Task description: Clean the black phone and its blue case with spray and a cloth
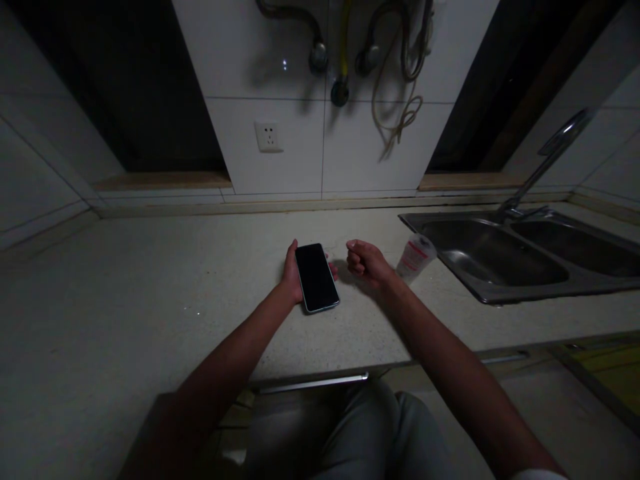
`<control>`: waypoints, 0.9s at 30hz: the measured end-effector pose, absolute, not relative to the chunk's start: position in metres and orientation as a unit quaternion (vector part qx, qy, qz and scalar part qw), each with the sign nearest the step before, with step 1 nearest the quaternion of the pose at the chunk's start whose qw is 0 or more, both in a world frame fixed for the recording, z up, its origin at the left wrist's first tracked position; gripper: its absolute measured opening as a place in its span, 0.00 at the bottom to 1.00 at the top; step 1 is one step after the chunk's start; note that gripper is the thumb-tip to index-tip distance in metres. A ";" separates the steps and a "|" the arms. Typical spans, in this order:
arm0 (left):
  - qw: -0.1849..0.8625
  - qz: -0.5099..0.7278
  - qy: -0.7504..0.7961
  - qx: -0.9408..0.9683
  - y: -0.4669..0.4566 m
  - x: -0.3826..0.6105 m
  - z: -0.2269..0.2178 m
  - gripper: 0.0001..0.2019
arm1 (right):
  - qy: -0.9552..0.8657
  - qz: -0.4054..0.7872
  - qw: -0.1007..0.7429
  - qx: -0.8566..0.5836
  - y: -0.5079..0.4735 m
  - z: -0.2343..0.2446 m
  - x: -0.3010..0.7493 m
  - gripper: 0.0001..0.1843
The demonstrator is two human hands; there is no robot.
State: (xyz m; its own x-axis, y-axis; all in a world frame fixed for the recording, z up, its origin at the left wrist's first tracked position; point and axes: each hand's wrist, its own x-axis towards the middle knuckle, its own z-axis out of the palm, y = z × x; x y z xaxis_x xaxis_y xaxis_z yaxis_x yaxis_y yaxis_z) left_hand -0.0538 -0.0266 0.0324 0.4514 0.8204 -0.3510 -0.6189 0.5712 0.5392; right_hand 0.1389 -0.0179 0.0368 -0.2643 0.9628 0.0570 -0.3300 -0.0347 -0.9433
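A black smartphone (317, 277) with a dark screen rests face up in my left hand (291, 273), just above the pale speckled countertop (150, 280). My fingers wrap round its far edge and my thumb sits along its left side. My right hand (364, 261) hovers just right of the phone, fingers curled into a loose fist with nothing visible in it.
A clear plastic cup (416, 256) with a red label stands right of my right hand, beside a steel double sink (520, 257) with a tall tap (547, 157). A wall socket (269, 136) and hanging hoses (395, 67) are on the tiled back wall.
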 end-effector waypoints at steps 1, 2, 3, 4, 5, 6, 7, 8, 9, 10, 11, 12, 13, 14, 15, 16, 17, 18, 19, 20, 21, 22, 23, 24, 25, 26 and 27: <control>0.837 0.428 0.295 0.171 -0.027 -0.054 0.032 0.39 | -0.474 0.637 0.507 -0.336 -0.018 0.037 0.138 0.22; 0.838 0.427 0.292 0.174 -0.027 -0.054 0.032 0.39 | -0.472 0.636 0.509 -0.337 -0.018 0.037 0.137 0.22; 0.838 0.428 0.289 0.176 -0.027 -0.053 0.032 0.39 | -0.468 0.635 0.514 -0.337 -0.018 0.037 0.137 0.22; 0.837 0.430 0.286 0.179 -0.027 -0.053 0.032 0.39 | -0.463 0.632 0.521 -0.338 -0.017 0.037 0.137 0.22; 0.836 0.432 0.284 0.183 -0.027 -0.052 0.031 0.39 | -0.458 0.630 0.527 -0.341 -0.016 0.036 0.137 0.22; 0.836 0.433 0.280 0.188 -0.027 -0.052 0.031 0.38 | -0.453 0.627 0.531 -0.346 -0.015 0.036 0.137 0.21; 0.837 0.430 0.277 0.193 -0.027 -0.052 0.031 0.38 | -0.448 0.626 0.532 -0.352 -0.014 0.035 0.137 0.21; 0.839 0.425 0.275 0.198 -0.027 -0.052 0.030 0.38 | -0.446 0.627 0.529 -0.358 -0.013 0.034 0.138 0.20; 0.843 0.418 0.274 0.202 -0.026 -0.052 0.030 0.38 | -0.446 0.629 0.524 -0.363 -0.012 0.032 0.139 0.20; 0.846 0.410 0.273 0.205 -0.026 -0.052 0.029 0.38 | -0.447 0.631 0.517 -0.366 -0.012 0.031 0.139 0.19; 0.848 0.403 0.275 0.206 -0.026 -0.053 0.028 0.38 | -0.450 0.635 0.508 -0.369 -0.011 0.030 0.140 0.19; 0.850 0.397 0.277 0.207 -0.025 -0.052 0.027 0.38 | -0.454 0.640 0.498 -0.370 -0.011 0.029 0.140 0.18; 0.851 0.394 0.280 0.207 -0.024 -0.052 0.026 0.38 | -0.458 0.646 0.486 -0.369 -0.011 0.028 0.139 0.18; 0.851 0.393 0.281 0.207 -0.024 -0.052 0.026 0.38 | -0.463 0.652 0.474 -0.367 -0.011 0.027 0.139 0.17; 0.850 0.394 0.282 0.207 -0.023 -0.051 0.025 0.38 | -0.469 0.658 0.463 -0.365 -0.012 0.026 0.138 0.17; 0.848 0.397 0.283 0.207 -0.022 -0.050 0.024 0.38 | -0.473 0.662 0.455 -0.363 -0.013 0.026 0.137 0.17; 0.846 0.401 0.284 0.208 -0.021 -0.050 0.024 0.39 | -0.475 0.665 0.449 -0.361 -0.014 0.025 0.136 0.16; 0.843 0.407 0.284 0.208 -0.020 -0.049 0.023 0.39 | -0.476 0.666 0.445 -0.362 -0.015 0.025 0.135 0.16; 0.838 0.414 0.288 0.208 -0.020 -0.049 0.023 0.40 | -0.475 0.667 0.441 -0.367 -0.015 0.025 0.135 0.15; 0.833 0.420 0.294 0.207 -0.019 -0.049 0.023 0.40 | -0.473 0.668 0.438 -0.373 -0.016 0.024 0.134 0.14; 0.828 0.425 0.301 0.207 -0.019 -0.049 0.023 0.41 | -0.471 0.668 0.434 -0.378 -0.016 0.024 0.134 0.13; 0.824 0.428 0.309 0.206 -0.019 -0.050 0.023 0.42 | -0.470 0.668 0.430 -0.383 -0.016 0.023 0.133 0.12; 0.819 0.431 0.315 0.207 -0.018 -0.051 0.023 0.43 | -0.471 0.668 0.426 -0.387 -0.016 0.023 0.133 0.11; 0.816 0.434 0.320 0.208 -0.018 -0.051 0.023 0.45 | -0.472 0.669 0.422 -0.389 -0.015 0.023 0.133 0.10; 0.814 0.439 0.319 0.209 -0.018 -0.052 0.023 0.45 | -0.474 0.669 0.420 -0.389 -0.015 0.022 0.133 0.10; 0.812 0.445 0.316 0.209 -0.018 -0.053 0.023 0.46 | -0.476 0.669 0.418 -0.388 -0.016 0.022 0.133 0.10; 0.810 0.452 0.311 0.207 -0.018 -0.053 0.023 0.45 | -0.479 0.670 0.415 -0.387 -0.016 0.022 0.133 0.10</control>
